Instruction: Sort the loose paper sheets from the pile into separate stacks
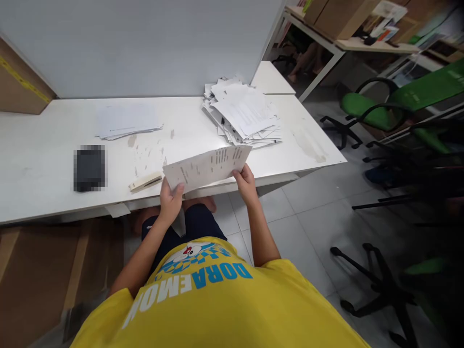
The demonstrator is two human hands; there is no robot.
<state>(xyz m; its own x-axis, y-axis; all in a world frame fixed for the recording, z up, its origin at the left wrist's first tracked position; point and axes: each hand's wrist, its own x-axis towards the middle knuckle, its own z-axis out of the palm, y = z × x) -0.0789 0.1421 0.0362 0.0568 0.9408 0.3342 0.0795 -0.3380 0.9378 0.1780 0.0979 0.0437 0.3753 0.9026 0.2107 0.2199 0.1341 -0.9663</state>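
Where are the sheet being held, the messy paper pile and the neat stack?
Held sheet [206, 166], head view, middle of the page.
Messy pile [244, 113], head view, top sheet.
Neat stack [125, 121], head view, top sheet's centre.

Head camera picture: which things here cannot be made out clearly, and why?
- Printed white paper sheet, held by left hand and right hand: text too small to read.
- Dark square object on the white table: blurred out.
- Messy pile of white papers: lower sheets hidden by upper ones.
- Green office chair: partly cut off by the right edge.
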